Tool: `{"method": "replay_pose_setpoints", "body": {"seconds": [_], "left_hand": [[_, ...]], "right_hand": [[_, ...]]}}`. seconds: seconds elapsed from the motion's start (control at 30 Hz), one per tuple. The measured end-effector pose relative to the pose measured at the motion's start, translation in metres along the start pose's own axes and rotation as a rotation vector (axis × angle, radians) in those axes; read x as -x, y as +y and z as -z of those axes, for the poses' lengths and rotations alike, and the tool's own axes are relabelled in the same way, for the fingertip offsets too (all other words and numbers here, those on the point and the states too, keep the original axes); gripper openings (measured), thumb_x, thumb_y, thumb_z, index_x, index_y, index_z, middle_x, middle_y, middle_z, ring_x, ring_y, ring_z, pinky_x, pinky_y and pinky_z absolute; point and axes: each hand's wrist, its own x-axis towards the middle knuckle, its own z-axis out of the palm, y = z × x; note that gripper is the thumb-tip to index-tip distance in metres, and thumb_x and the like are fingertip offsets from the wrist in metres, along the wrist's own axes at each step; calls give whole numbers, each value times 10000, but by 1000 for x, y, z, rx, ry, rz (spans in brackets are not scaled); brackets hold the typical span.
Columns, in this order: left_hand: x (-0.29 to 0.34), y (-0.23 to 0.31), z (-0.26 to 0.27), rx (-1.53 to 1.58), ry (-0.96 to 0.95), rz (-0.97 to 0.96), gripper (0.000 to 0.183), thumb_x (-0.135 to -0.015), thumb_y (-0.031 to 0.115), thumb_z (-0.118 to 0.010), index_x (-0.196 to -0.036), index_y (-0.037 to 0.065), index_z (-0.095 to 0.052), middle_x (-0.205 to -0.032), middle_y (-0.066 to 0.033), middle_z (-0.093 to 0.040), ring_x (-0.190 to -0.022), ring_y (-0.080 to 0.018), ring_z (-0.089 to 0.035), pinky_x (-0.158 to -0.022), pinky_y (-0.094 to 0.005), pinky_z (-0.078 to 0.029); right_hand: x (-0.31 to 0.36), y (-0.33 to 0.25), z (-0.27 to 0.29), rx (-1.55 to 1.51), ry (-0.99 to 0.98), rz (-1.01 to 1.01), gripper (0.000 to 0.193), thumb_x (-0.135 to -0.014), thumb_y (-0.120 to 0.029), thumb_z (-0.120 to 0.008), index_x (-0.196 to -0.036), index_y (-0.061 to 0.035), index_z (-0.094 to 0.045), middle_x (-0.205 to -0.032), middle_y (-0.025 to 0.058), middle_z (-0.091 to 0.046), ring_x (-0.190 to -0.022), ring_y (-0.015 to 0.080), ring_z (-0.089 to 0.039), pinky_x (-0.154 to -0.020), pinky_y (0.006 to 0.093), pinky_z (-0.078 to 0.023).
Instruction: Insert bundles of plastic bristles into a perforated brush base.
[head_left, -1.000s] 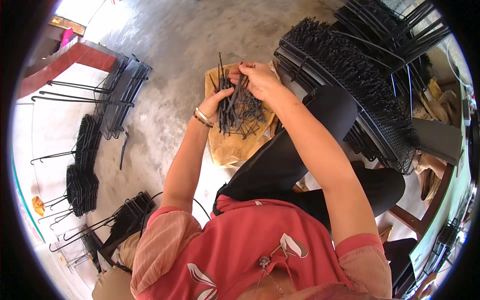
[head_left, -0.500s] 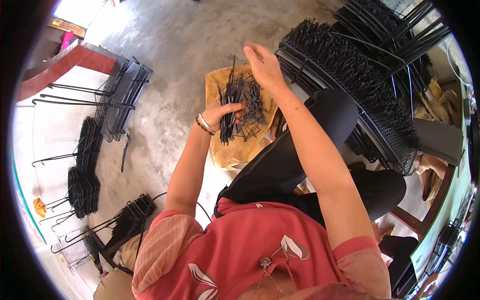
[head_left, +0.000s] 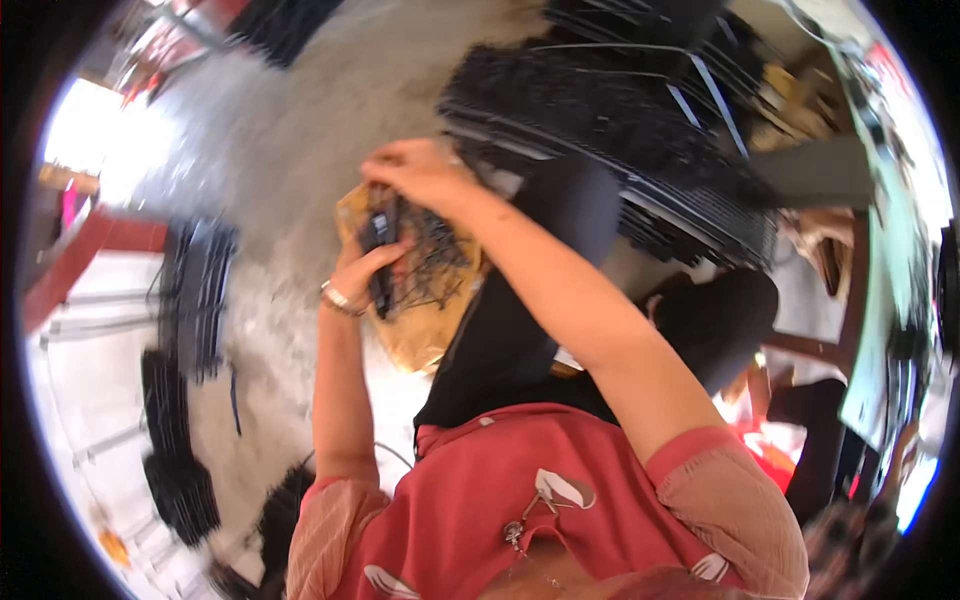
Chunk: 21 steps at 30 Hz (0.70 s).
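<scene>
A bundle of thin black rods (head_left: 380, 235) stands roughly lengthwise in my left hand (head_left: 355, 272), whose thumb lies across it. At the bundle's far end is my right hand (head_left: 425, 178), fingers bent down and close together; blur hides whether they pinch any rods. Under both hands lies a yellow-brown sheet or bag (head_left: 408, 345). Loose black rods (head_left: 435, 265) are scattered over it, to the right of the bundle. Motion blur softens the rods' exact shape.
Close beyond my knee (head_left: 570, 205) sits a long black rack (head_left: 620, 130) packed with dark pieces. Black wire racks (head_left: 195, 300) with long hooks line the left wall. A brown-framed table (head_left: 855, 290) stands at the right. Grey concrete floor (head_left: 270, 180) lies between them.
The view has turned and shifted, so the scene sits differently. My right hand has come from beside the bundle to its far end, its fingers bending down. My left hand still holds the rods.
</scene>
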Motion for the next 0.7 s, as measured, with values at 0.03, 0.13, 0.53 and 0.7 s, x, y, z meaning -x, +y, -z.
{"method": "replay_pose_setpoints", "body": {"seconds": [0.03,0.13,0.53,0.7], "left_hand": [[-7,0,-4,-20,5,-12,257,-735,122,-649,-935,17,-525,-700,-40,-531,-565,-119,-506,-494,-244,-421],[-7,8,-11,-123,-90,-32,262,-719,115,-635,-928,7,-518,-728,-52,-540,-560,-125,-502,-475,-251,-421],[-31,49,-137,-34,-418,-5,568,-732,84,-632,-1239,37,-381,-852,-85,-535,-570,-137,-509,-472,-278,-447],[-55,22,-210,160,-723,164,601,-760,29,-620,-1298,85,-356,-885,-86,-551,-605,-142,-539,-511,-290,-461]], "right_hand": [[0,3,11,-12,25,55,274,-777,-234,-656,-816,37,-672,-735,99,-666,-657,127,-608,-608,273,-471],[9,-15,27,-174,-65,-49,204,-830,-148,-646,-927,32,-654,-782,69,-667,-748,117,-615,-670,243,-491],[109,-129,189,-5,566,495,204,-879,-145,-602,-980,29,-632,-814,104,-673,-746,127,-641,-665,235,-508],[203,-129,285,315,873,520,221,-877,-97,-599,-1057,30,-608,-833,89,-667,-781,124,-640,-704,218,-513]]}}
